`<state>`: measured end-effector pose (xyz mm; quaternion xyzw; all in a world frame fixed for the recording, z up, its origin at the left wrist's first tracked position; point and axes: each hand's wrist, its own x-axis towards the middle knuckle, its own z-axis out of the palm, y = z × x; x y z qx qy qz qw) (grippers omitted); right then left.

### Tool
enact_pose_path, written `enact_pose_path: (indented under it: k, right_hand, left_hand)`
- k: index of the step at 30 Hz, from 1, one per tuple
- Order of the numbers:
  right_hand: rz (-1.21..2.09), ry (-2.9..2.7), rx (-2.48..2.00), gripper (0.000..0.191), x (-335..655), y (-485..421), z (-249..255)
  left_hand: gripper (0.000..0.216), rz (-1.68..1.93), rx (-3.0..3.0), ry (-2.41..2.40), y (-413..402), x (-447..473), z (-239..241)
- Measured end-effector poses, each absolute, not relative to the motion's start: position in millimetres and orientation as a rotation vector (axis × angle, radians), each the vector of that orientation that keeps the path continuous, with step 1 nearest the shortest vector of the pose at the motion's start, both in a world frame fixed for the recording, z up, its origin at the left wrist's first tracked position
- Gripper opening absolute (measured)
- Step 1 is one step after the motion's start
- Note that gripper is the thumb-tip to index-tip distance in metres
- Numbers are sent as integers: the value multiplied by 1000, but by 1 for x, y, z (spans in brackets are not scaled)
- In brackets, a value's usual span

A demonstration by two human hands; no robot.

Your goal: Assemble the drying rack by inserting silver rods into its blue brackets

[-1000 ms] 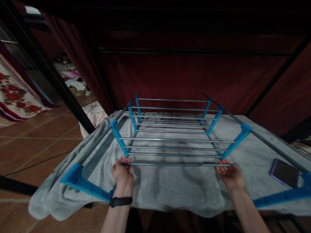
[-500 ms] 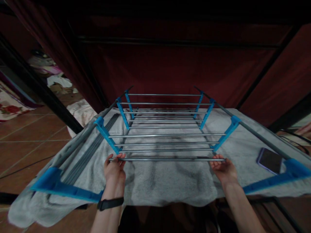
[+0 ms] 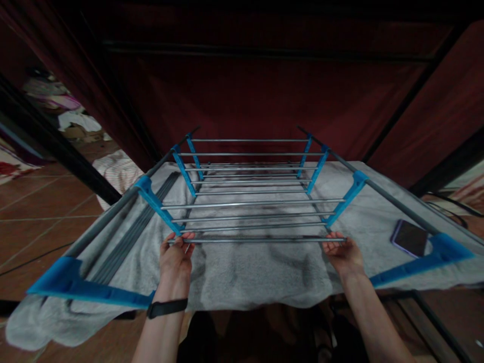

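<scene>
A thin grey metal rod (image 3: 257, 240) lies level between my hands, just in front of a partly built rack. My left hand (image 3: 177, 254) pinches its left end, thumb over it and fingers beneath. At the other end my right hand (image 3: 343, 252) grips the rod with its fingers curled under it, palm up. The rack has blue plastic brackets (image 3: 161, 204) on long grey side rails (image 3: 401, 204), with several metal rods running across between them. Two larger-looking blue brackets stand nearest me, a left one (image 3: 91, 285) and a right one (image 3: 427, 259).
A grey blanket (image 3: 242, 282) covers the surface under the rack. Several loose grey rods (image 3: 138, 227) lie on its left side, and a phone (image 3: 410, 238) rests on the right. Behind stands a dark red panel (image 3: 242, 101). Clothes (image 3: 77, 121) lie on the tiled floor (image 3: 41, 227).
The view has shifted slightly, so the whole rack and my hands appear a little higher and further left. Both hands still hold the rod by its ends.
</scene>
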<state>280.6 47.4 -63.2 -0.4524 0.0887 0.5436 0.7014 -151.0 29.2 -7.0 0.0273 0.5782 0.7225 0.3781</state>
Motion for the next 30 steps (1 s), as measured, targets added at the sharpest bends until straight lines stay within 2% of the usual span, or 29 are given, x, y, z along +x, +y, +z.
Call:
enact_pose_path:
  k: [12,20,30]
  right_hand:
    - [1244,160,-1021,23,292,43,-72]
    - [1256,139,-1047,28,297,45,-73]
    - [1270,170,-1073,28,292,46,-68]
  left_hand:
    - [21,1823,-27,1398,29,-146,-5]
    - [28,1735,-104,1345,32,-153,-10]
    - [26,1675,-133,1279,36,-152,-13]
